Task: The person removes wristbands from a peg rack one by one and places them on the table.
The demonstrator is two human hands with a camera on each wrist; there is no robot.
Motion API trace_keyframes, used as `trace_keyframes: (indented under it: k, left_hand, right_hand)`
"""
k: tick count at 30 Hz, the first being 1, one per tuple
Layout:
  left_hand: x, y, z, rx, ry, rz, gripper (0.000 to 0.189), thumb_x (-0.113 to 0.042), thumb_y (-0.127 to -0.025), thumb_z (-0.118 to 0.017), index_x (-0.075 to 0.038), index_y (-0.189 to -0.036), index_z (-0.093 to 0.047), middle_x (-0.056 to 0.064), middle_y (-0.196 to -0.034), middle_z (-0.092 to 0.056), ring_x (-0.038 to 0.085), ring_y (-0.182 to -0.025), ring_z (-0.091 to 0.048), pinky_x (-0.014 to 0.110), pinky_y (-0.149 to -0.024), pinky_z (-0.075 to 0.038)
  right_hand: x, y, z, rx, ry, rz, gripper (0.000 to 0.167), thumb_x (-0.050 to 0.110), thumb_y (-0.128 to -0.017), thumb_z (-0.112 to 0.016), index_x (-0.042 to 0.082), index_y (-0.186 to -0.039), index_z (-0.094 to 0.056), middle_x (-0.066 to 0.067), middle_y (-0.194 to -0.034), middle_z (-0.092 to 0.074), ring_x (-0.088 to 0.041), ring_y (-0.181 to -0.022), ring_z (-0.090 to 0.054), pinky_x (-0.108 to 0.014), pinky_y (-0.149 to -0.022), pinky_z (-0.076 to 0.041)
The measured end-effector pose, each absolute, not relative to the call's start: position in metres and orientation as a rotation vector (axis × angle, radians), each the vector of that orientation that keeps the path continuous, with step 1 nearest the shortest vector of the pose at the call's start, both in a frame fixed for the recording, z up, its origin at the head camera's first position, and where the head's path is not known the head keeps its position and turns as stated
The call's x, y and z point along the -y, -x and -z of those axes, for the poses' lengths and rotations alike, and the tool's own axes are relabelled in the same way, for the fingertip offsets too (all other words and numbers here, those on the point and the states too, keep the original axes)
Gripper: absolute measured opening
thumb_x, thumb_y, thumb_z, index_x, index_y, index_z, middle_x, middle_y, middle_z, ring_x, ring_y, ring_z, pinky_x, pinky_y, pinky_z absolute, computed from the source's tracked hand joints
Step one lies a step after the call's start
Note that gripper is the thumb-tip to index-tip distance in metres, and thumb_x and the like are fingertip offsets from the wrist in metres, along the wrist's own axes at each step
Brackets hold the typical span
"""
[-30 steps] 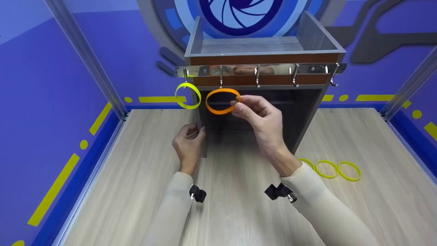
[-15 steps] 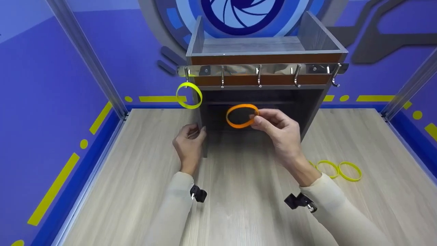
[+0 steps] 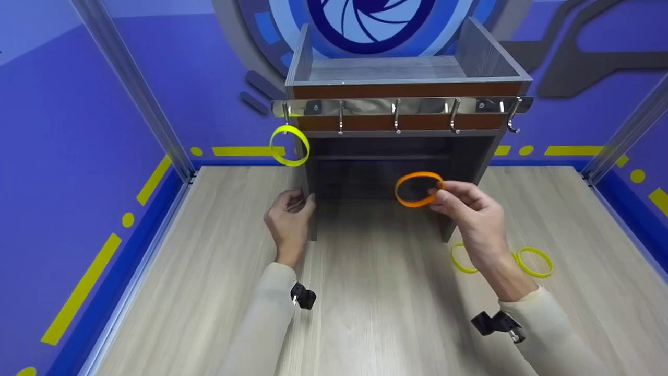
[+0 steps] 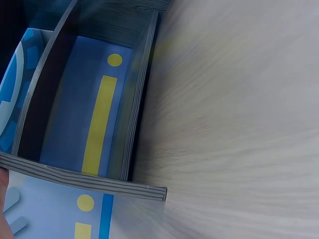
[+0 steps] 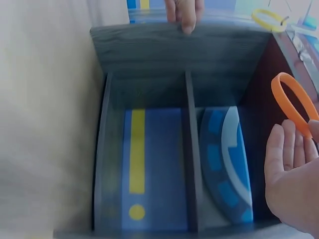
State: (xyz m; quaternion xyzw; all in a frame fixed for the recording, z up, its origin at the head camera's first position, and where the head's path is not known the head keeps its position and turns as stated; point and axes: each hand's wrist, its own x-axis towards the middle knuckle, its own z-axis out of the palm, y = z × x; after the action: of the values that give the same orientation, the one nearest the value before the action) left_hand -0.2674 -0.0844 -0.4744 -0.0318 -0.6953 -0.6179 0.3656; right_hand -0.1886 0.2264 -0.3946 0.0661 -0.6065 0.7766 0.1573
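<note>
My right hand (image 3: pixel 477 222) pinches an orange wristband (image 3: pixel 416 204) between thumb and fingers, holding it in the air before the right part of the cabinet's opening. In the right wrist view the orange band (image 5: pixel 287 103) stands out from the fingertips. My left hand (image 3: pixel 289 224) grips the front edge of the left side panel (image 3: pixel 312 222) of a grey wooden shelf cabinet. Its fingertips (image 5: pixel 187 25) show over that panel in the right wrist view. A yellow wristband (image 3: pixel 306 149) hangs from the leftmost hook (image 3: pixel 285 112).
A metal rail (image 3: pixel 360 107) with several hooks crosses the cabinet's front. Yellow wristbands lie on the wooden table at the right, one at the far end (image 3: pixel 548 265) and another (image 3: pixel 455 259) partly behind my right hand. Blue walls (image 3: pixel 68 172) enclose the table.
My right hand has carried the orange wristband from below the second hook to the right and downward. My left hand has kept its place on the panel.
</note>
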Motion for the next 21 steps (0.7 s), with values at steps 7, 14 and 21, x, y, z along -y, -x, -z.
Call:
trace_keyframes:
  k: [7,14,21]
  left_hand:
    - [0.085,0.267,0.475,1.798,0.074,1.591,0.015,0.0,-0.082,-0.087,0.004,-0.09,-0.075,0.014,-0.09,-0.076,0.031,-0.082,-0.077,0.047,-0.077,-0.067]
    - [0.085,0.265,0.475,1.814,0.063,1.595,0.016,0.0,-0.082,-0.087,0.004,-0.091,-0.075,0.015,-0.09,-0.076,0.03,-0.082,-0.077,0.044,-0.077,-0.067]
    - [0.084,0.266,0.475,1.814,0.087,1.575,0.016,-0.001,-0.082,-0.086,0.004,-0.092,-0.075,0.014,-0.09,-0.076,0.03,-0.082,-0.077,0.05,-0.076,-0.067]
  right_hand:
    - [-0.259,0.18,0.408,1.771,-0.108,-2.292,0.024,-0.002,-0.1,-0.071,-0.013,-0.121,-0.066,-0.018,-0.107,-0.078,-0.026,-0.094,-0.076,-0.038,-0.092,-0.063]
    - [-0.291,0.17,0.428,1.881,-0.044,-2.284,0.031,0.005,-0.1,-0.074,-0.013,-0.124,-0.065,-0.015,-0.109,-0.078,-0.025,-0.095,-0.076,-0.037,-0.093,-0.062]
    - [-0.32,0.156,0.448,1.937,0.006,-2.293,0.028,0.004,-0.1,-0.074,-0.013,-0.122,-0.067,-0.013,-0.108,-0.079,-0.021,-0.095,-0.077,-0.034,-0.09,-0.062]
